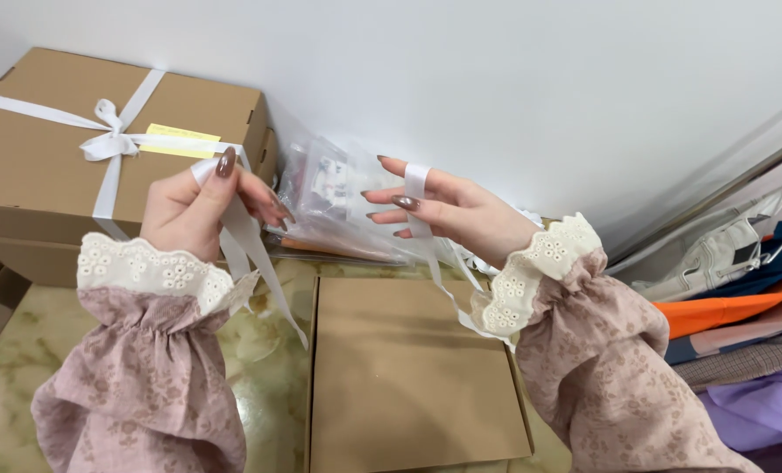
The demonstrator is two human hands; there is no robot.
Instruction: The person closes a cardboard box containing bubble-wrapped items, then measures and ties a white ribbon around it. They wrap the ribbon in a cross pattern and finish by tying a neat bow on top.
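— Holding a white ribbon between both hands, was she?

— Yes. The left hand was closed, thumb pinching the ribbon against the fingers, with the tail hanging below the wrist. The right hand was half open, fingers spread, the ribbon looped over its forefinger and trailing down past the cuff.

— What could have gone wrong?

— I judged the loop on that finger loose; with the fingers so spread it could have slipped off. The lace cuffs might also have snagged the trailing ends.

— And around the hands?

— Below them lay a flat brown box on a glossy, marble-patterned surface. Beyond the left hand sat a bigger box already tied with a white bow. Beyond the right hand lay clear plastic bags against a plain white wall. Farther right of the right hand hung clothes in orange, blue and purple.
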